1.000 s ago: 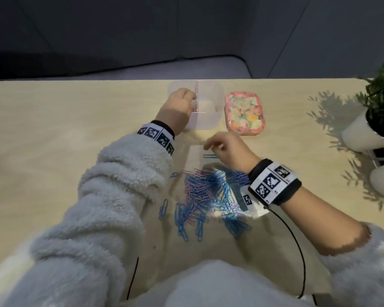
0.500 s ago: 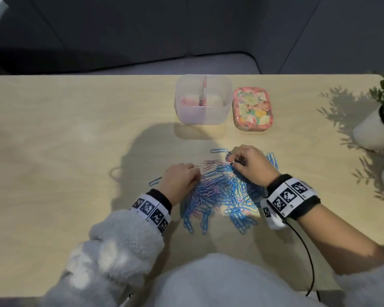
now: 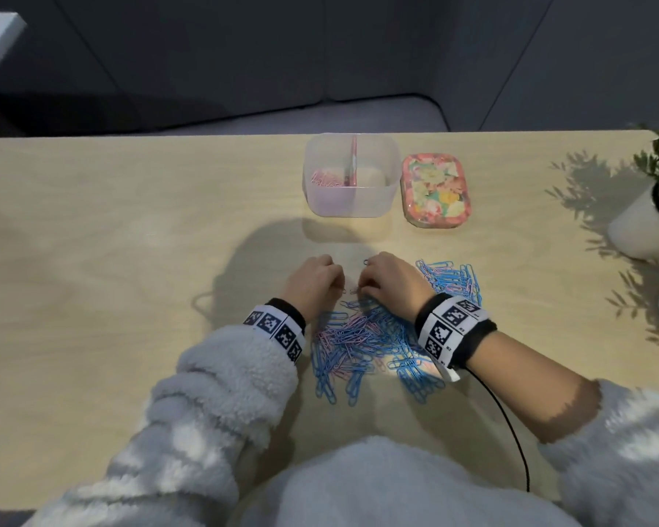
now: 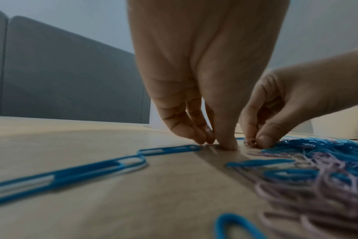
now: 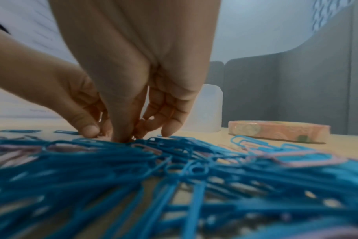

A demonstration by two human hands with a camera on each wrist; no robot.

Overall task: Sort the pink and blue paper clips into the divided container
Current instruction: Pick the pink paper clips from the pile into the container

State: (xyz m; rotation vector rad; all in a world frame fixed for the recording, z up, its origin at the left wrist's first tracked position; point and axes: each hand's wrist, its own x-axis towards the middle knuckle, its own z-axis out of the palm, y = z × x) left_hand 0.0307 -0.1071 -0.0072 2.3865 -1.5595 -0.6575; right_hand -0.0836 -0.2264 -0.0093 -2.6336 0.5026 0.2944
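A heap of blue and pink paper clips (image 3: 362, 336) lies on the table in front of me, with a smaller heap (image 3: 449, 279) to its right. My left hand (image 3: 339, 287) and right hand (image 3: 362, 289) meet at the heap's far edge. In the left wrist view my left hand (image 4: 215, 143) pinches down on a pale pink clip (image 4: 213, 149) lying flat. Beside it my right hand (image 4: 253, 142) pinches a pink clip (image 4: 249, 143). The clear divided container (image 3: 352, 207) stands further back, with pink clips (image 3: 326, 179) in its left compartment.
A floral tin (image 3: 436, 194) sits right of the container. A white plant pot (image 3: 640, 226) stands at the table's right edge. Loose blue clips (image 4: 92, 166) lie left of the heap. A black cable (image 3: 510, 431) trails from my right wrist.
My left hand left the container and came back down to the heap. My right hand shifted left, and both hands now pinch clips side by side at the heap's far edge.
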